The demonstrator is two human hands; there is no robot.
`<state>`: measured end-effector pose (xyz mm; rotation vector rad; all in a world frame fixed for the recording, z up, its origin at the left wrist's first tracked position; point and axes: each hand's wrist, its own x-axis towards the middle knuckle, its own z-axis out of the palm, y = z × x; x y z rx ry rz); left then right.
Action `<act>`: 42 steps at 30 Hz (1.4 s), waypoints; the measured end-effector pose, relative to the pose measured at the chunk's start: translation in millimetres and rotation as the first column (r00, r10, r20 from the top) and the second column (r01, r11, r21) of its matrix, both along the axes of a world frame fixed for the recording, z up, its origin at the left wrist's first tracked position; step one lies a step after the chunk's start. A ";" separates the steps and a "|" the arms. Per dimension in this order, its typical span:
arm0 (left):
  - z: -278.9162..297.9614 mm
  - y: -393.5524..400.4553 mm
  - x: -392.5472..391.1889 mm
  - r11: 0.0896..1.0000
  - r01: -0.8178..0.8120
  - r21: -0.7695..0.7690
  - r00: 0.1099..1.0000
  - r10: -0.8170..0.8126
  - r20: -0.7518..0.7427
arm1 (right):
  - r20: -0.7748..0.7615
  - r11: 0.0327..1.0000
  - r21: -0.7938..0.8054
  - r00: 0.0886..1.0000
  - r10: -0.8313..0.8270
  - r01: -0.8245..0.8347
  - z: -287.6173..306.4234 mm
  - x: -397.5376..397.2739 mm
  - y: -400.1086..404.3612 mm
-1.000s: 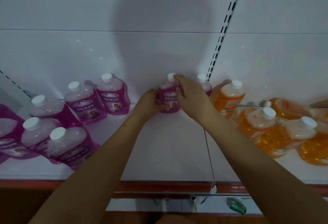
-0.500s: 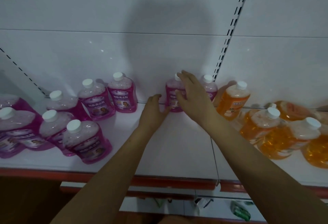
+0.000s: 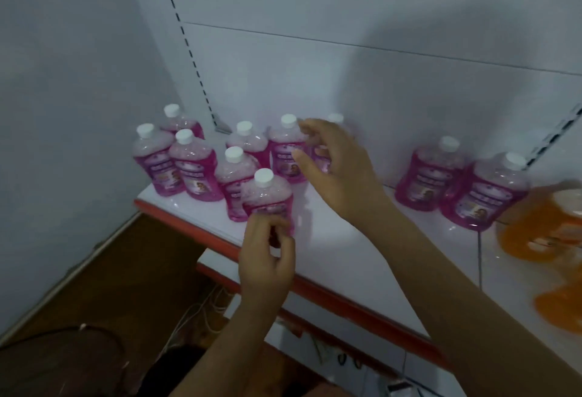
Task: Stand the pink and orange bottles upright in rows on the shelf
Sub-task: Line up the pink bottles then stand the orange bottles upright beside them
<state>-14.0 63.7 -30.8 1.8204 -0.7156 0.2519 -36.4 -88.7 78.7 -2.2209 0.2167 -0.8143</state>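
Where pink bottles [image 3: 266, 198] crowd, shelf edge [image 3: 346, 303] nears.

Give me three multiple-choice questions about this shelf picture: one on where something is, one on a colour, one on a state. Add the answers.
1. Where are the orange bottles?
A) left of the pink bottles
B) right of the pink bottles
C) on the floor

2. What colour are the pink bottles' caps?
A) white
B) red
C) black

3. How are the pink bottles placed on the shelf?
A) lying flat
B) stacked
C) upright

Answers:
1 B: orange shows only at the picture's right edge, past the last pink bottle.
2 A: every cap in view is white.
3 C: each one rests on its base with its cap on top.
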 end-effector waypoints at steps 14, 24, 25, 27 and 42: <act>-26.9 19.1 39.4 0.954 -0.025 0.300 0.931 0.131 -0.340 | -0.349 0.973 -0.015 0.913 0.209 -0.229 -44.4 23.8 23.3; -23.8 -16.4 35.1 0.949 0.262 0.175 0.876 -0.158 -0.456 | -0.304 0.989 0.065 0.941 0.148 -0.135 -38.5 -18.2 -19.0; -20.6 -25.4 34.1 0.940 0.307 0.150 0.853 -0.201 -0.482 | -0.312 0.991 0.070 0.941 0.127 -0.110 -36.0 -24.2 -26.7; -14.9 -45.1 32.9 0.925 0.368 0.088 0.810 -0.273 -0.519 | -0.335 0.997 0.057 0.939 0.077 -0.061 -28.5 -34.9 -44.2; -7.8 -182.5 28.2 0.966 0.205 0.156 0.937 -0.148 -0.318 | -0.380 0.889 -0.434 0.866 -0.325 0.143 14.0 -26.2 -166.9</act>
